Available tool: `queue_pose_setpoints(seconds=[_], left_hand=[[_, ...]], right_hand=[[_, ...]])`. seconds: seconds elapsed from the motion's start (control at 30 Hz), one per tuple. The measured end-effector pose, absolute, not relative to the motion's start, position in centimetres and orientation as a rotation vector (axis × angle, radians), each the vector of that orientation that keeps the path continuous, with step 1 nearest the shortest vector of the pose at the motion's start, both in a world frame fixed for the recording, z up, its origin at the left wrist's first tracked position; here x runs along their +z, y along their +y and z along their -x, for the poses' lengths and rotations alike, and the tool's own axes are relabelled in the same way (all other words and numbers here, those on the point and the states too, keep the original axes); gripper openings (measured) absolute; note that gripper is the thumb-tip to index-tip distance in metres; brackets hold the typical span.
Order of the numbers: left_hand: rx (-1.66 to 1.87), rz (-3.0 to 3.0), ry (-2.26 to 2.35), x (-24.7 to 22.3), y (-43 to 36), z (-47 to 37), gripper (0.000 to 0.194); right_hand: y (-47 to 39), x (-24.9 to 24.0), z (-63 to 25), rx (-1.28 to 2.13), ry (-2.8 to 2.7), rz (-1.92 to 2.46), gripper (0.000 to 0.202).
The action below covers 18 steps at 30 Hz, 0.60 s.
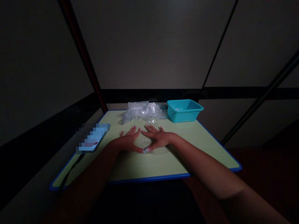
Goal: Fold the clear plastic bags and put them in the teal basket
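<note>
A clear plastic bag (146,142) lies flat on the pale yellow-green table in front of me. My left hand (128,139) rests on its left side with the fingers spread. On the other side my right hand (157,137) presses down, fingers stretched out. The two thumbs meet at the near side, and the index fingers come close together at the far side, framing a patch of the film. Neither hand grips anything. Just beyond the fingertips is a crumpled pile of clear plastic bags (144,111).
A turquoise plastic basket (184,116) stands at the table's back right. At the left edge lies a phone (94,138), its screen blurred out, with a dark cable (71,171) running toward me. The table (130,168) has a blue rim; wall panels rise behind it.
</note>
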<state>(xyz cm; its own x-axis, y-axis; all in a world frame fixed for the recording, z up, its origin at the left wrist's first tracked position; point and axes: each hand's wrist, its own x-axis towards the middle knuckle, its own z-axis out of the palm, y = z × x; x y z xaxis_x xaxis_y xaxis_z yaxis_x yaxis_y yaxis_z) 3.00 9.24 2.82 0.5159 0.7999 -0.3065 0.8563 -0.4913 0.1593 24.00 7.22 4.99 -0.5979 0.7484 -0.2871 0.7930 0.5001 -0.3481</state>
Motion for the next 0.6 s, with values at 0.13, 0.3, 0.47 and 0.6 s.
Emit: queue_pose_setpoints(seconds=[0.13,0.3,0.47,0.6], left_hand=[[-0.279,-2.471,1.386,3.0,9.1,-3.1,0.123],[-0.281,-2.474,1.383,3.3,9.0,-3.2,0.125],[-0.275,-2.476,1.385,3.3,9.0,-3.2,0.124],[-0.271,-2.484,1.378,3.2,9.0,-3.2,0.124]], right_hand=[[7.4,4.8,-24.0,-0.69,2.623,-1.302,0.119],[7.4,4.9,-23.9,-0.689,2.562,-1.248,0.129],[6.9,5.5,-23.8,-0.685,2.512,-1.21,0.137],[6.7,5.8,-23.7,-0.678,2.531,-1.202,0.134]])
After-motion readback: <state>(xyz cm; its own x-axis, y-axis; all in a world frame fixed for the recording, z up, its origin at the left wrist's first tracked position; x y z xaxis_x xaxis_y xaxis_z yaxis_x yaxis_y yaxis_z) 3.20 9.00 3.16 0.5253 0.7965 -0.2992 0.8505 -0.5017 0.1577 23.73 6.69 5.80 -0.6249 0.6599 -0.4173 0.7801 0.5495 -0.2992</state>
